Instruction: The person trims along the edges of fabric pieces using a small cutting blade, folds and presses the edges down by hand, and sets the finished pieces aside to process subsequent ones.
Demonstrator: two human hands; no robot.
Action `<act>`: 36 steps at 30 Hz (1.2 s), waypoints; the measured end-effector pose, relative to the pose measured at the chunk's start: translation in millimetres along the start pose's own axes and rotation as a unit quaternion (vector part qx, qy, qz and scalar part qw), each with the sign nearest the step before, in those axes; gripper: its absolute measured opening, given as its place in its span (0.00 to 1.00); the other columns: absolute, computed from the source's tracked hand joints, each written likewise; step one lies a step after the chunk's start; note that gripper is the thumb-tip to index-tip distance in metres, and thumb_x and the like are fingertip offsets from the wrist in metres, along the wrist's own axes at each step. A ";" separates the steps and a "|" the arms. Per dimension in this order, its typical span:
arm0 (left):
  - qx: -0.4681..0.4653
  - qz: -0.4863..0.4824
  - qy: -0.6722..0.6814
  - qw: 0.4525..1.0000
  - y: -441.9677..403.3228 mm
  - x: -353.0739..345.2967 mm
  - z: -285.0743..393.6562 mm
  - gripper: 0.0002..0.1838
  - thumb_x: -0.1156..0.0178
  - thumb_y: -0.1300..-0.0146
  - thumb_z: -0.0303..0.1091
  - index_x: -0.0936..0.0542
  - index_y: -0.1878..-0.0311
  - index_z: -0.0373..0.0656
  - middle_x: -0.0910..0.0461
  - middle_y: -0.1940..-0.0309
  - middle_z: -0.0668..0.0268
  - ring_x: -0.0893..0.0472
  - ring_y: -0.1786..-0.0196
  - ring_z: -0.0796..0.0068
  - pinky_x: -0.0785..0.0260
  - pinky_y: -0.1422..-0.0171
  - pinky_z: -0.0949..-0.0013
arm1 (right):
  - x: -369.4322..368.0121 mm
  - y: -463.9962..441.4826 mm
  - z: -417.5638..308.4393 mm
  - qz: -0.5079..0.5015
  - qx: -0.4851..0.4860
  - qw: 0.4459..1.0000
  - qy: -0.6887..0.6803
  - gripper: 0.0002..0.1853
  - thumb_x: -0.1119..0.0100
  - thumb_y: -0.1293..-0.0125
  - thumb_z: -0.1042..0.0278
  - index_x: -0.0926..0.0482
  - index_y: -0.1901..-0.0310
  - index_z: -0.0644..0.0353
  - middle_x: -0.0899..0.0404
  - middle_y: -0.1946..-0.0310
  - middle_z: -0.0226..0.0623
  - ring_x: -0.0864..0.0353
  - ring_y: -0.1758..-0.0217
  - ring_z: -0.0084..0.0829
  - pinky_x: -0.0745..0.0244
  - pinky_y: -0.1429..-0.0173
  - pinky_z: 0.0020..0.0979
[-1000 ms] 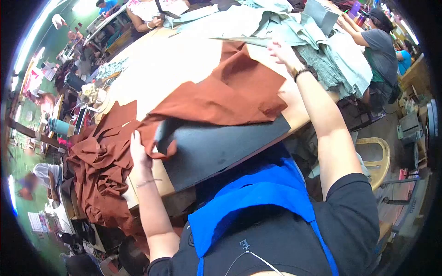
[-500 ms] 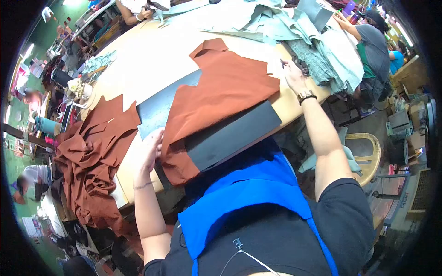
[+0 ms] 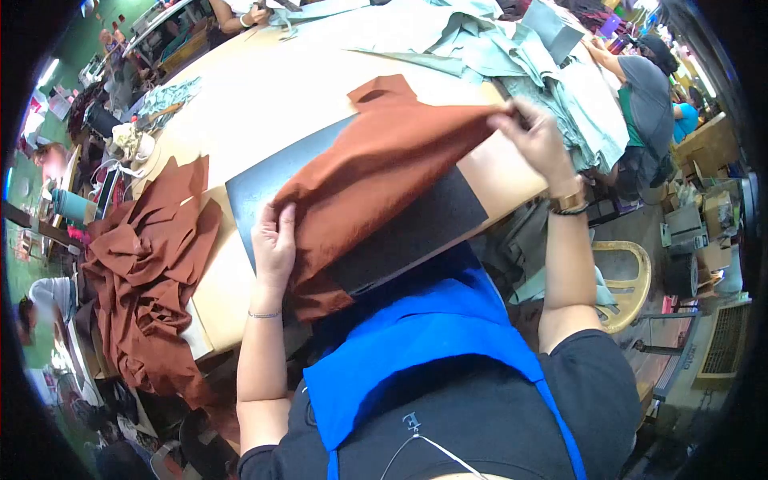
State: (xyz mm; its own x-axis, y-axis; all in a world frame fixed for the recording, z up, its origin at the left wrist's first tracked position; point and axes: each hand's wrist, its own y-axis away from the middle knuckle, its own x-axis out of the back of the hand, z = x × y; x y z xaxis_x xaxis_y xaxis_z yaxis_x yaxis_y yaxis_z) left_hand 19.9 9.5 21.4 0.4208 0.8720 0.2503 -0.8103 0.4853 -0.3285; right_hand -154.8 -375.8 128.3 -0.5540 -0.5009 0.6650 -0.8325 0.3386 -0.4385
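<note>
A rust-brown fabric piece (image 3: 376, 172) lies across a dark flat board (image 3: 436, 228) at the table's near edge. Its near side is lifted and stretched between both my hands. On the left, my left hand (image 3: 274, 250) has its thumb and fingers closed on the fabric's edge. My right hand (image 3: 542, 144) pinches the opposite corner and holds it raised off the board. The far end of the fabric rests on the table, with a folded-over flap.
A heap of rust-brown fabric (image 3: 148, 264) hangs over the table's left edge. Pale green cloth (image 3: 480, 48) is piled at the far right, where a person (image 3: 646, 96) stands. A yellow chair (image 3: 628, 280) stands to the right. Another person's hand (image 3: 254, 14) is at the far side.
My right hand has taken hold of the fabric's right corner and lifted it. My left hand has closed on the left edge. The fabric is now pulled taut, uncovering more board.
</note>
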 end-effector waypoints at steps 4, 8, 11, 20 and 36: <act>-0.052 0.079 0.025 0.995 -21.2 9.2 3.6 0.11 0.52 0.22 0.25 0.26 0.41 0.35 0.21 0.50 0.63 0.25 0.46 0.79 0.33 0.38 0.74 | -2.5 -85.4 -57.3 0.130 0.219 0.963 0.090 0.14 0.34 0.33 0.58 0.15 0.55 0.62 0.16 0.67 0.47 0.15 0.67 0.41 0.22 0.60 0.36; 0.001 0.164 -0.073 0.984 -48.3 34.0 -59.7 0.18 0.50 0.22 0.35 0.28 0.39 0.29 0.22 0.44 0.54 0.23 0.41 0.68 0.33 0.34 0.66 | -80.0 -176.5 -39.4 0.116 0.239 0.964 0.007 0.08 0.41 0.29 0.72 0.25 0.50 0.61 0.16 0.68 0.42 0.16 0.66 0.27 0.21 0.64 0.31; 0.081 0.199 -0.156 0.964 -47.4 56.8 -81.2 0.26 0.43 0.25 0.45 0.28 0.38 0.31 0.22 0.44 0.53 0.21 0.43 0.67 0.28 0.41 0.66 | -125.2 -174.7 -22.2 0.022 0.156 0.982 0.107 0.15 0.47 0.27 0.62 0.19 0.50 0.63 0.15 0.57 0.51 0.18 0.52 0.51 0.23 0.45 0.43; 0.274 -0.057 0.112 0.954 33.7 23.1 13.1 0.32 0.29 0.37 0.40 0.26 0.34 0.36 0.19 0.42 0.63 0.20 0.44 0.73 0.27 0.46 0.70 | -220.9 -16.3 2.1 -0.102 0.122 0.985 0.063 0.12 0.45 0.28 0.64 0.21 0.49 0.58 0.17 0.49 0.43 0.17 0.46 0.45 0.22 0.42 0.40; 0.238 0.085 0.238 0.938 41.5 25.7 -35.1 0.29 0.39 0.32 0.26 0.33 0.29 0.34 0.28 0.32 0.59 0.28 0.31 0.67 0.38 0.26 0.65 | -192.8 38.2 -92.0 -0.388 -0.322 0.707 -0.496 0.22 0.53 0.22 0.44 0.26 0.48 0.56 0.32 0.74 0.21 0.42 0.80 0.14 0.43 0.78 0.19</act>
State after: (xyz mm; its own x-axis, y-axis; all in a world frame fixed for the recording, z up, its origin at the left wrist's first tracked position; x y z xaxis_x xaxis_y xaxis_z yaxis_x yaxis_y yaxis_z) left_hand 11.4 54.3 -17.8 0.3109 0.9193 -0.2415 -0.9250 0.3510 0.1455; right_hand -79.4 -193.0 38.9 0.0712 -0.9389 -0.3368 -0.8893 -0.2127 0.4048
